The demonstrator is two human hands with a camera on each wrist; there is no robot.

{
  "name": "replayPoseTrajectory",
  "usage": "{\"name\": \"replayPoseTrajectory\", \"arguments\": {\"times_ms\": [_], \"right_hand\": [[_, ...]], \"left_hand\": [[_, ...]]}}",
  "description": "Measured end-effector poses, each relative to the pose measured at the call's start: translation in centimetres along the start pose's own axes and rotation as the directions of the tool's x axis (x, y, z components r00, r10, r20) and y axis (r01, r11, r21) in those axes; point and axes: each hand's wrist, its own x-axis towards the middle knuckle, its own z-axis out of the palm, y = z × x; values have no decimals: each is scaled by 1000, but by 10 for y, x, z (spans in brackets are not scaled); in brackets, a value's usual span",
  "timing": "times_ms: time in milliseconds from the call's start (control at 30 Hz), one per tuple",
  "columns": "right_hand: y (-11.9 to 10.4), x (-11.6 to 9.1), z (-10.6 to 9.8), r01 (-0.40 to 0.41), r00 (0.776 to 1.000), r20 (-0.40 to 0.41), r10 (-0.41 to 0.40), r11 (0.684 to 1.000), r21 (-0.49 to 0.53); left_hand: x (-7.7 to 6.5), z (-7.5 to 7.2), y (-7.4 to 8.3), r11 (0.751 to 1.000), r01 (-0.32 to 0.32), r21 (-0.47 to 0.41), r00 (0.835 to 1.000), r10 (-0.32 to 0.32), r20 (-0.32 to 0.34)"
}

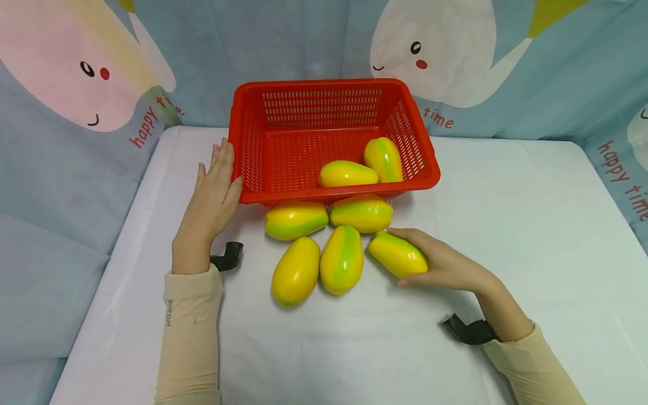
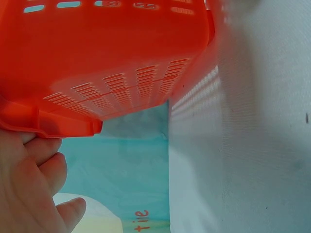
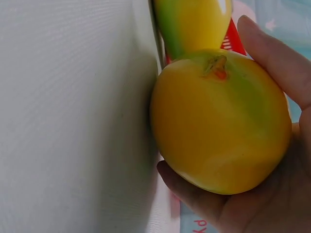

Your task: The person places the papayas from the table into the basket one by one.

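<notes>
My right hand (image 1: 445,261) grips a yellow-green papaya (image 1: 399,254), thumb on the near side and fingers on the far side. In the right wrist view, the stem end of this papaya (image 3: 218,126) faces the camera, close beside the white table surface. My left hand (image 1: 212,194) rests against the left side of a red plastic basket (image 1: 334,196), fingers straight along its rim. The left wrist view shows these fingers (image 2: 51,167) at the rim's outer edge. Inside the basket lie two papayas (image 1: 348,174) (image 1: 383,160), at the front right.
Two papayas (image 1: 296,220) (image 1: 361,214) lie along the basket's front wall. Nearer me, two more (image 1: 296,272) (image 1: 342,260) sit side by side on the white-covered table (image 1: 324,360). A blue patterned curtain (image 1: 283,39) hangs behind the basket.
</notes>
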Motion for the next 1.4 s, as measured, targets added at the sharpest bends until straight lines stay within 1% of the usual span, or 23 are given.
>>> {"name": "replayPoseTrajectory", "arguments": {"times_ms": [200, 600, 1033, 1400], "right_hand": [[0, 1, 0, -22, 1000, -4, 22, 1000, 10], [-1, 2, 0, -38, 999, -13, 38, 999, 17], [1, 0, -1, -30, 1000, -5, 30, 999, 34], [1, -1, -4, -14, 1000, -18, 15, 1000, 13]], "left_hand": [[0, 0, -1, 1000, 0, -3, 1000, 0, 1], [1, 1, -2, 1000, -20, -11, 1000, 20, -14], [1, 1, -2, 1000, -23, -9, 1000, 23, -15], [1, 1, -2, 1000, -16, -10, 1000, 16, -12]]}}
